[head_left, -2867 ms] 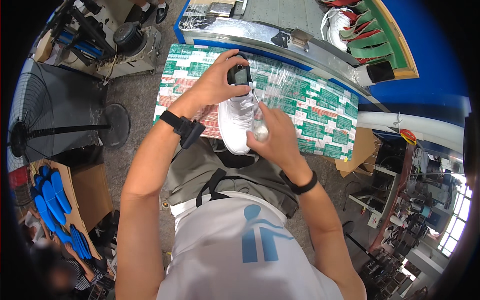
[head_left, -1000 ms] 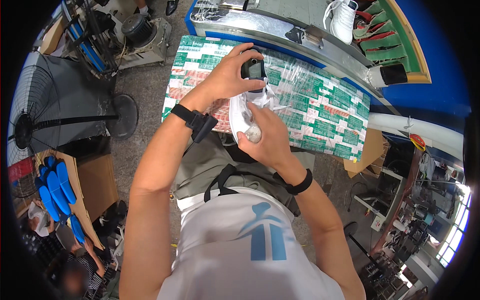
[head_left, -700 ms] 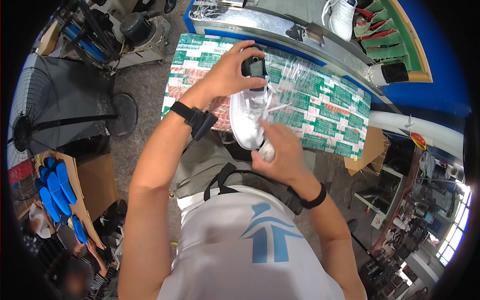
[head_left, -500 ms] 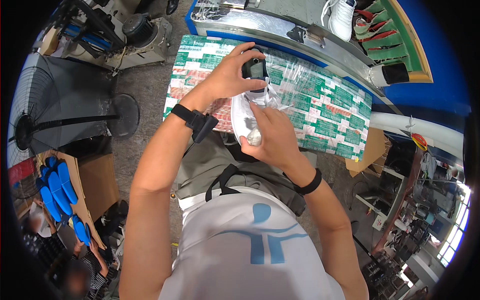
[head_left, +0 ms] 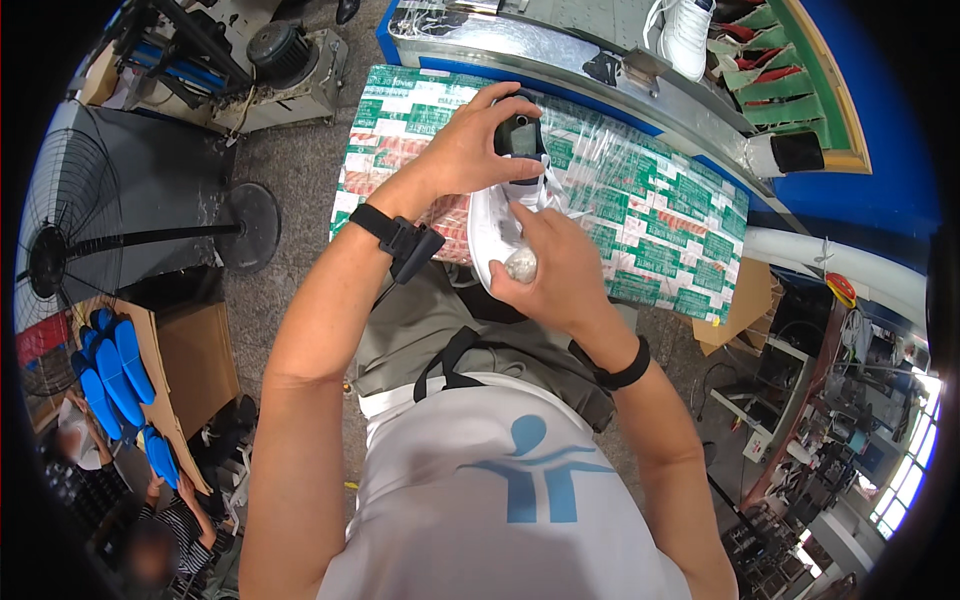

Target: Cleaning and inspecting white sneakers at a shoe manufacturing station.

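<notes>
A white sneaker (head_left: 485,228) with white laces and a dark collar lies on the taped work surface (head_left: 660,230), its toe toward me. At the far end my left hand (head_left: 455,150) grips the collar, thumb on one side and fingers curled round the other. My right hand (head_left: 565,265) is closed on a small whitish lump (head_left: 521,264), with its forefinger stretched along the shoe's upper. The lump lies against the toe area. What it is made of cannot be told, and the fingers partly hide it.
Behind the work surface runs a metal-edged conveyor (head_left: 520,40) carrying another white sneaker (head_left: 687,38). A rack with green dividers (head_left: 780,85) stands at the far right. On my left are a standing fan (head_left: 70,245), a motor (head_left: 275,50), blue shoe-shaped pieces (head_left: 120,370) and a co-worker's hands (head_left: 180,487).
The view has shifted a little. My right hand and the lump have moved slightly over the shoe's toe, showing more of the lump. My left hand keeps its hold on the collar.
</notes>
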Available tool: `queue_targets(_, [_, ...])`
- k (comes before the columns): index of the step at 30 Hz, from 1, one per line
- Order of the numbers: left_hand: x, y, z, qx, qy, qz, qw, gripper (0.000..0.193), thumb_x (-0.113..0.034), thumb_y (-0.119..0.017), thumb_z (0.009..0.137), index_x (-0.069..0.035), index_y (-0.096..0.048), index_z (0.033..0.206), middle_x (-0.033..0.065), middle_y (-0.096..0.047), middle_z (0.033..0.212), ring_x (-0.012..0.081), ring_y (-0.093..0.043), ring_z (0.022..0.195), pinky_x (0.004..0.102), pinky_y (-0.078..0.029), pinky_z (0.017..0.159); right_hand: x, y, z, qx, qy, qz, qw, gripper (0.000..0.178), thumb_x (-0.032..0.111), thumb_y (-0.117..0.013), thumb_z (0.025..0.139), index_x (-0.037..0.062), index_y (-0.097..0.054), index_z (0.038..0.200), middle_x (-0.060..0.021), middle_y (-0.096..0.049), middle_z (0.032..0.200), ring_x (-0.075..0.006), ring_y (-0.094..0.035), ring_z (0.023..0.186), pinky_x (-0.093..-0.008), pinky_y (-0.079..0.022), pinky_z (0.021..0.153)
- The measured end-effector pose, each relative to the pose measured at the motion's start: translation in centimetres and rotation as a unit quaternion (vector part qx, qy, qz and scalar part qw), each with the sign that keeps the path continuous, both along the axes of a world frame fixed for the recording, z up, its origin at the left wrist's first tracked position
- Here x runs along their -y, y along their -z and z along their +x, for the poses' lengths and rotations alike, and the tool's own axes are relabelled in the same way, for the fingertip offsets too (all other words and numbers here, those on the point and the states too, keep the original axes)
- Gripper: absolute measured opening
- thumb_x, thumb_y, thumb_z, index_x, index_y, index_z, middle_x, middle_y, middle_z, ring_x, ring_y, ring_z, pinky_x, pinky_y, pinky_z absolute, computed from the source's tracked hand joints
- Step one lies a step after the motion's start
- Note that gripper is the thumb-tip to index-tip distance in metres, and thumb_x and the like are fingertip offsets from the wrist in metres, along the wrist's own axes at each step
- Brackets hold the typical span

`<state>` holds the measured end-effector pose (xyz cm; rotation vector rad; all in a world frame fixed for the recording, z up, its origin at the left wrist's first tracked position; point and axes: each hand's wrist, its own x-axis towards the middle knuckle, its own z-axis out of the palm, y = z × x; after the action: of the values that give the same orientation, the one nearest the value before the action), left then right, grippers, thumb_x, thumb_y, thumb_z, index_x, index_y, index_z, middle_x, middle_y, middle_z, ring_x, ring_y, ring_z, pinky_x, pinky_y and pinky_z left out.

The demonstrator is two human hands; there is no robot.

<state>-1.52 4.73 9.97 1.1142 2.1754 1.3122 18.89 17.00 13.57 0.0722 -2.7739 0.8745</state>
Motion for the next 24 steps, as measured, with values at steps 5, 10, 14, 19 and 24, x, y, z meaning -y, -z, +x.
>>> queue_targets(5, [0.1, 0.0, 0.1, 0.01, -0.003, 0.004, 1.0, 0.071, -0.032, -0.099, 0.086, -0.018, -0.069, 0.148, 0.019, -0.04, 0.175, 0.0414, -0.044, 0.161, 0.0522, -0.045, 0.127, -0.1, -1.2, -1.6, -0.002, -0.008, 0.007, 1.0, 0.064, 0.034, -0.09, 0.076, -0.0037, -0.074, 0.125, -0.0185, -0.07, 0.095, -0.0399, -0.072, 0.088, -0.0509, -0.058, 0.078])
queue_targets(10, [0.1, 0.0, -0.1, -0.006, 0.0, 0.012, 1.0, 0.07, -0.03, -0.099, 0.086, -0.017, -0.069, 0.148, 0.0191, -0.04, 0.175, 0.0414, -0.045, 0.16, 0.0516, -0.046, 0.126, -2.1, -5.1, 0.0, 0.111, -0.03, -0.038, 0.993, 0.057, 0.034, -0.088, 0.078, -0.0059, -0.077, 0.116, -0.0208, -0.073, 0.091, -0.0423, -0.073, 0.085, -0.0512, -0.06, 0.079])
queue_targets(14, [-0.3, -0.1, -0.1, -0.001, -0.006, -0.003, 1.0, 0.068, -0.028, -0.099, 0.087, -0.016, -0.069, 0.147, 0.0192, -0.038, 0.176, 0.0392, -0.046, 0.159, 0.0503, -0.051, 0.121, -1.9, -2.1, -0.9, 0.035, -0.037, -0.09, 0.995, 0.057, 0.034, -0.088, 0.079, -0.0064, -0.076, 0.117, -0.0206, -0.073, 0.092, -0.0424, -0.073, 0.085, -0.0514, -0.06, 0.079])
queue_targets(19, [-0.1, 0.6, -0.4, 0.017, 0.014, 0.025, 0.999, 0.068, -0.024, -0.098, 0.088, -0.016, -0.069, 0.149, 0.0172, -0.036, 0.176, 0.0382, -0.047, 0.158, 0.0481, -0.06, 0.11, -1.1, -0.7, -1.7, 0.057, -0.049, -0.082, 0.994, 0.059, 0.033, -0.087, 0.08, -0.0068, -0.076, 0.121, -0.0201, -0.072, 0.095, -0.0429, -0.073, 0.089, -0.0512, -0.059, 0.082])
queue_targets(24, [0.4, 0.0, -0.4, 0.026, 0.015, 0.022, 0.999, 0.069, -0.022, -0.098, 0.087, -0.017, -0.069, 0.149, 0.0155, -0.036, 0.177, 0.0373, -0.047, 0.158, 0.0466, -0.062, 0.105, -4.9, -3.6, 2.5, 0.115, -0.058, -0.119, 0.985, 0.062, 0.031, -0.087, 0.08, -0.0058, -0.075, 0.129, -0.0198, -0.071, 0.097, -0.0413, -0.072, 0.093, -0.0504, -0.058, 0.083])
